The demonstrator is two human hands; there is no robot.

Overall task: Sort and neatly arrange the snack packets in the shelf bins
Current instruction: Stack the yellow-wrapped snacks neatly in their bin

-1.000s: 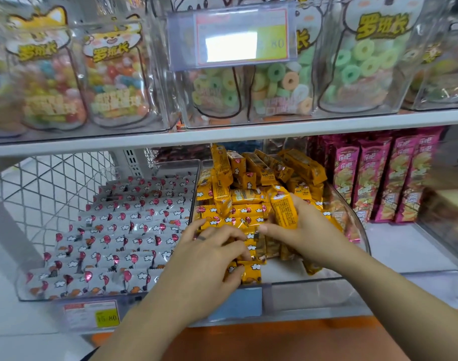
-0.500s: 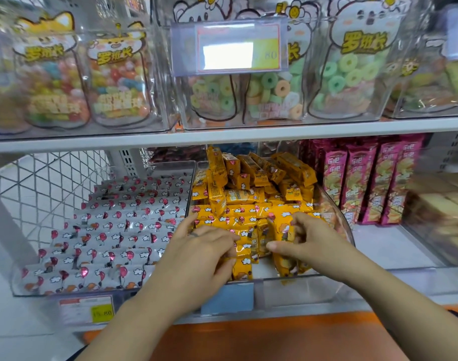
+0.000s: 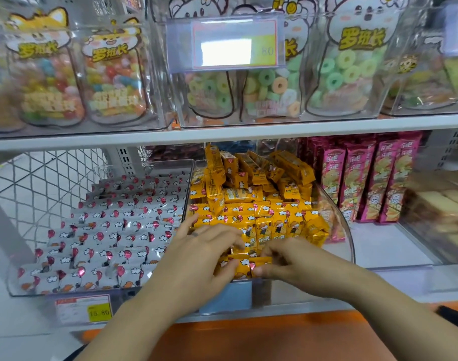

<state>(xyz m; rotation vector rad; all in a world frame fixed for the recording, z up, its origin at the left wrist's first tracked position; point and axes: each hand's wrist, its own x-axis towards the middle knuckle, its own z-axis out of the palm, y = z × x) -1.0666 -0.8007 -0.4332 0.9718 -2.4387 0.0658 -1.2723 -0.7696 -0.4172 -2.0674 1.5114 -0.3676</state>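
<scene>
Both hands sit at the front of the clear bin (image 3: 350,241). Left hand (image 3: 202,259) lies flat, fingers spread over the yellow packets (image 3: 251,204) heaped inside it. Right hand (image 3: 298,264) is curled, its fingertips pinching one of the front-row yellow packets. White packets (image 3: 113,230) lie in rows just left.

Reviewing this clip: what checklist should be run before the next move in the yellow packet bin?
1. Left hand resting flat on yellow packets: ok.
2. Right hand pinching the front-row packet: ok.
3. Front row straight: cannot tell, the hands cover it.
4. Rear pile tidy: not ok, jumbled.
5. White packets in neat rows: ok.
</scene>
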